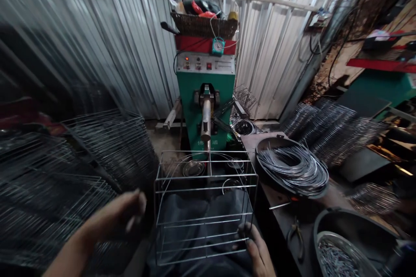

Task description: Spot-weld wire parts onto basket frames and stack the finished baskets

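A rectangular wire rack (204,215) of thin metal rods stands tilted above my lap. My right hand (256,246) grips its lower right corner, fingers wrapped round the rods. To the left of the rack, apart from it, my left hand (128,207) hangs in the air, slightly blurred. Its fingers look loosely bent and apart, and nothing shows in them. Beyond the rack is a green machine (208,108) with a metal arm (206,119) pointing toward me and a lit orange lamp on its panel.
Stacks of wire panels (110,147) lie on the left. On the right a bench (276,220) bears a dish with coiled wire rings (295,169), pliers (295,238) and a dark basin (354,216) around a bowl of small metal pieces. A loaded basket (204,25) sits atop the machine.
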{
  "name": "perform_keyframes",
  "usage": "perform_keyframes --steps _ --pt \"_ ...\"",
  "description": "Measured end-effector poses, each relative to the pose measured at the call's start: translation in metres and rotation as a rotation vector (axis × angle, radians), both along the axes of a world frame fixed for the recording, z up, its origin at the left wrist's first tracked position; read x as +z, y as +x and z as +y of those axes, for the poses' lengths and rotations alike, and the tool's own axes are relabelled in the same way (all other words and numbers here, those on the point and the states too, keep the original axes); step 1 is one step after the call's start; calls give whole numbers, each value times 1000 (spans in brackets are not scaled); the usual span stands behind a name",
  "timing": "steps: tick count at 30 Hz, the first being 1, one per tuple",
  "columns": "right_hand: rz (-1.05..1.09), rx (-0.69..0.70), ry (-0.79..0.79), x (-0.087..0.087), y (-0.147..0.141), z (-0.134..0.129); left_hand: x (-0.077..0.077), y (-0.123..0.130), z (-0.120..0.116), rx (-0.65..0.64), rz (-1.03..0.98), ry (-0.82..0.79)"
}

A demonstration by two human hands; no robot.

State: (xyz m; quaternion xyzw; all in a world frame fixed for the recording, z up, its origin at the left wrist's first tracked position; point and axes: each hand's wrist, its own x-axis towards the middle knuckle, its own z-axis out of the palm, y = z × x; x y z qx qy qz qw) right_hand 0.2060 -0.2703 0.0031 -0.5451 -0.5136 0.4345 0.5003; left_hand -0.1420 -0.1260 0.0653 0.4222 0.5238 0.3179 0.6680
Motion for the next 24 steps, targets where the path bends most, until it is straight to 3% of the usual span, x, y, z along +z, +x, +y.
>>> perform_keyframes --steps 2,4,6,8,11,15,19,24 --pt "-18 5 37 9 -1 4 -27 -2 -46 -111 -43 -133" --pt "-17 -4 50 20 -2 6 -51 13 -74 -95 -91 -149" --pt "-5 13 43 30 -3 9 -66 36 -84 -62 -176 -119" --pt "1 33 36 41 -4 10 -71 57 -86 -55 -260 -91" --pt "1 41 29 54 -5 12 -63 77 -89 -48 -371 -40" --pt "-15 32 -9 68 -4 16 -41 87 -100 44 -496 22" --pt "4 36 -21 73 4 21 -20 92 -106 143 -551 -77" --pt "38 44 -13 70 8 25 -5 92 -105 258 -571 -160"
